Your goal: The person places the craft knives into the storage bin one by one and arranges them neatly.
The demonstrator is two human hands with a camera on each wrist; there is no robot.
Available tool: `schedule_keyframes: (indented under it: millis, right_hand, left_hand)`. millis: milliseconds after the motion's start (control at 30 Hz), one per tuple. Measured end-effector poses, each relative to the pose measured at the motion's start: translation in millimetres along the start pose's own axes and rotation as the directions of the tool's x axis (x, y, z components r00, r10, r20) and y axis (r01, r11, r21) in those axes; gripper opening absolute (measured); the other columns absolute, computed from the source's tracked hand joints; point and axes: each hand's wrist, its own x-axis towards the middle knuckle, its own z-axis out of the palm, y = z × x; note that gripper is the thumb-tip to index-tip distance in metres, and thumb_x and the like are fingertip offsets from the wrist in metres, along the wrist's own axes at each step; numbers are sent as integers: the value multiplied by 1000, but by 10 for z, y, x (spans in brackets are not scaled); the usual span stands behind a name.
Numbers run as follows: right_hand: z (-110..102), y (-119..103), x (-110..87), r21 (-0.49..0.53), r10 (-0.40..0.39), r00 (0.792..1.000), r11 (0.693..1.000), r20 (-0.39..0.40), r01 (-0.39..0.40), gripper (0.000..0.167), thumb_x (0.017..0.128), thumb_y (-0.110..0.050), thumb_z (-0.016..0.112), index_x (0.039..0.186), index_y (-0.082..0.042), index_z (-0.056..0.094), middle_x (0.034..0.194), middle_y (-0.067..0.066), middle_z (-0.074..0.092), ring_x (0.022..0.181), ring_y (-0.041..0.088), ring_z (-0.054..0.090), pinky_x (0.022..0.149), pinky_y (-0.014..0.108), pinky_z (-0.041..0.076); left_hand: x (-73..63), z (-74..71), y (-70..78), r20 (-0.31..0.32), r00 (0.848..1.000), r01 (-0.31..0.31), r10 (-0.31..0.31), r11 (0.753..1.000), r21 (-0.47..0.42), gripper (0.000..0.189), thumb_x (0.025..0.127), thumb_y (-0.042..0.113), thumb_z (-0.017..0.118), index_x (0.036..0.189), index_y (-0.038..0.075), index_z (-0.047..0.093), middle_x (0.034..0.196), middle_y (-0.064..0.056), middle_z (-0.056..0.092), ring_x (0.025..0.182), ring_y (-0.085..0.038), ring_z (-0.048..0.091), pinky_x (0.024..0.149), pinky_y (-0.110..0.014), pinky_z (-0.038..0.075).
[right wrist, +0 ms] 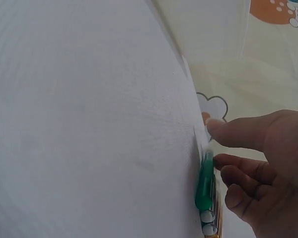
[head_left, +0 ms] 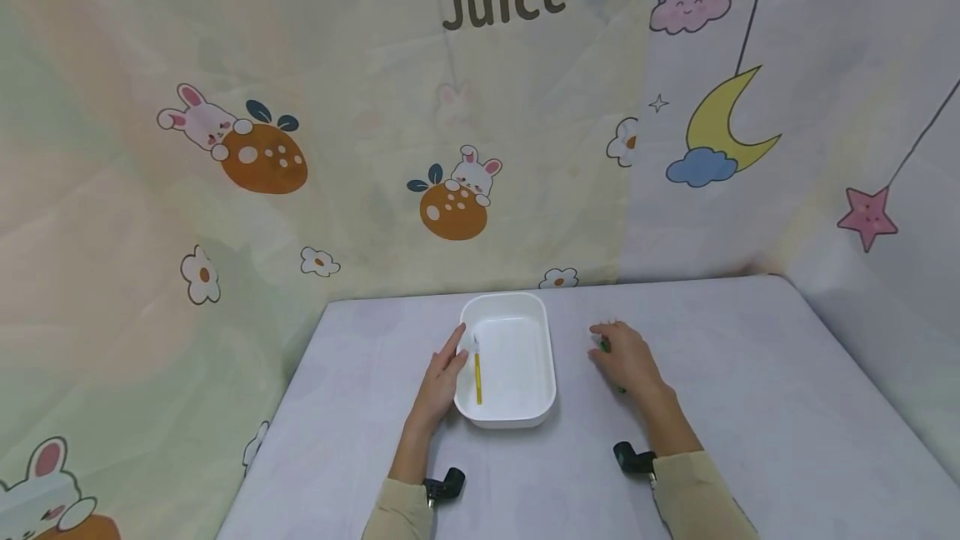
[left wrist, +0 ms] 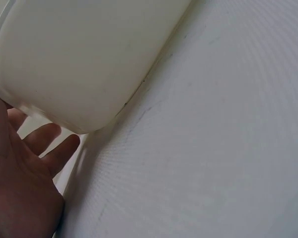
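A printed cloth (head_left: 360,107) hangs behind the pale bench (head_left: 750,407). Your left hand (head_left: 435,390) rests spread fingers against the nearest side of the tray (head_left: 506,421), probably to steady it; inside, just beyond those fingers, lies a yellow pen (head_left: 478,377). Your right hand (head_left: 630,361) has thumb and fingers a little apart around the tip of the green pen (right wrist: 205,183), a gap that seems suited to a slim barrel; you cannot tell whether they touch. Your right wrist view shows rounded ends (right wrist: 207,216) beside it, hidden from the head view; only the latter shows the yellow pen.
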Motion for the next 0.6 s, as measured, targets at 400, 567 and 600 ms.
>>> schedule_keyframes:
  millis: [400,567,600]
  right_hand:
    - [56,-57,-31,-76,-47,997,996,68,52,35,93,-8,76,127,-3,73,124,22,68,121,42,64,103,58,54]
    - [61,-64,-50,-107,-69,994,991,81,78,34,94,-8,75,127,-4,73,120,20,70,114,38,67,97,56,57]
    - [59,-67,-53,-116,-72,994,990,83,82,34,94,-8,75,127,-4,73,119,20,71,114,38,67,97,55,57]
  left_hand:
    - [-4,-15,-1,9,1000,-15,15,1000,-6,48,111,33,45,158,43,40,164,19,37,158,-7,24,132,-46,-12]
    - [-7,-12,-4,12,1000,-17,17,1000,-7,48,111,34,45,158,43,40,164,20,37,158,-7,24,132,-46,-12]
    - [-8,-11,-6,11,1000,-16,17,1000,-8,48,111,34,45,158,43,40,164,20,37,158,-7,24,132,-46,-12]
